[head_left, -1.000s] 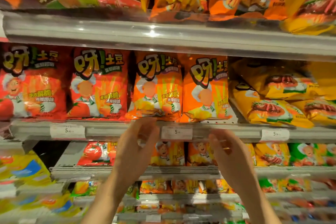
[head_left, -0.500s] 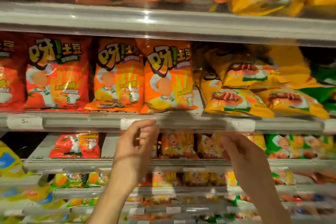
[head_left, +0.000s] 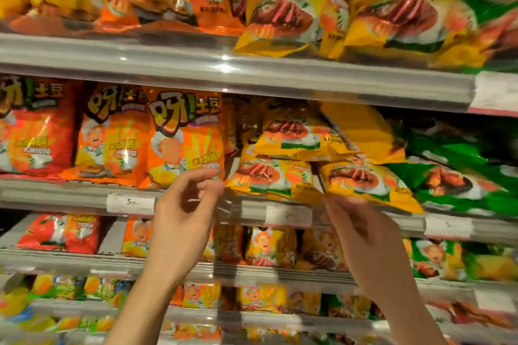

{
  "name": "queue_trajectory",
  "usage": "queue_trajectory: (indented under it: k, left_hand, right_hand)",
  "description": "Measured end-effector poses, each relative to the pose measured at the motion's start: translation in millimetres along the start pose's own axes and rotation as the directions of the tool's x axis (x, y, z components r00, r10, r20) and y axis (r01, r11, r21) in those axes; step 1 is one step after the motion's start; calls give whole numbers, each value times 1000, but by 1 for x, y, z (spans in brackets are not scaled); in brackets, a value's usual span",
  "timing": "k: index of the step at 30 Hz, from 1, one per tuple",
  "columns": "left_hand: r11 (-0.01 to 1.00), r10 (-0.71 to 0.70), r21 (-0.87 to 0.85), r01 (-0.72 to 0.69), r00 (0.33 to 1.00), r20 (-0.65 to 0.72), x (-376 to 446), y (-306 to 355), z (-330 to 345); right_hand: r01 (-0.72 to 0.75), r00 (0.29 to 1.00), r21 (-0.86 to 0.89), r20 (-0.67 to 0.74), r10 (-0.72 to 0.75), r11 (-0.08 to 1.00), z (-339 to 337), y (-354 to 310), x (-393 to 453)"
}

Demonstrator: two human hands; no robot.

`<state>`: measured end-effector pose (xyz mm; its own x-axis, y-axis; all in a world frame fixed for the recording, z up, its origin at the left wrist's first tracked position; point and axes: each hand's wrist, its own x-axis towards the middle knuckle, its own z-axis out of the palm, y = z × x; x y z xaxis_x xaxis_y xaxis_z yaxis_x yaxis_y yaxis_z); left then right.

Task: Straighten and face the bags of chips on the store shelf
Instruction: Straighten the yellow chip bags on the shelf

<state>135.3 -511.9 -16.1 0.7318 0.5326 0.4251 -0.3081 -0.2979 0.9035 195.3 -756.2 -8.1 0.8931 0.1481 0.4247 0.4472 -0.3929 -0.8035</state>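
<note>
Orange chip bags [head_left: 185,137] stand upright and face out on the middle shelf [head_left: 67,193]. To their right, yellow chip bags [head_left: 263,176] lie flat in a loose, tilted pile, one [head_left: 361,179] hanging over the shelf edge. My left hand [head_left: 185,216] is raised in front of the shelf edge below the rightmost orange bag, fingers loosely curled and holding nothing. My right hand [head_left: 361,235] is raised just under the overhanging yellow bag, fingers relaxed, fingertips close to its lower edge.
Green bags [head_left: 459,176] lie slumped at the right of the same shelf. The shelf above [head_left: 196,70] carries more orange and yellow bags. Price tags [head_left: 130,202] sit on the shelf rail. Lower shelves [head_left: 252,272] hold smaller bags.
The view has swung right and closer, bringing the yellow pile to the centre. Both hands have risen from below the rail to the shelf edge, the right one now under the yellow bag.
</note>
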Motion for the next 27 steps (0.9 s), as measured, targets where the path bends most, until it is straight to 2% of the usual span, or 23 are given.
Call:
queue_trajectory:
  k: [5, 8, 9, 13, 17, 19, 23, 27]
  left_hand:
    - [988, 86, 125, -95, 993, 80, 24, 10, 14]
    - [941, 158, 283, -187, 980, 121, 39, 16, 29]
    - [911, 177, 350, -217, 974, 144, 44, 18, 33]
    - [830, 168, 478, -288, 946, 278, 69, 23, 48]
    - [800, 0, 561, -213, 935, 355, 89, 24, 71]
    - [786, -20, 582, -210, 931, 364, 94, 23, 79]
    - [845, 7, 500, -189, 939, 343, 96, 23, 81]
    - [879, 45, 437, -188, 947, 318, 92, 22, 73]
  right_hand:
    - [75, 988, -148, -121, -93, 986, -12, -4, 18]
    - [214, 919, -329, -252, -304, 920, -16, -6, 37]
    - [210, 911, -363, -265, -317, 908, -18, -5, 45]
    - [-33, 955, -470, -274, -111, 882, -30, 0, 75]
    - [-163, 979, -596, -197, 54, 786, -33, 6, 101]
    - [-183, 974, -628, -221, 52, 757, -31, 10, 108]
    - [-183, 963, -634, -269, 8, 751, -33, 13, 114]
    - [-88, 969, -565, -238, -60, 821, -32, 16, 111]
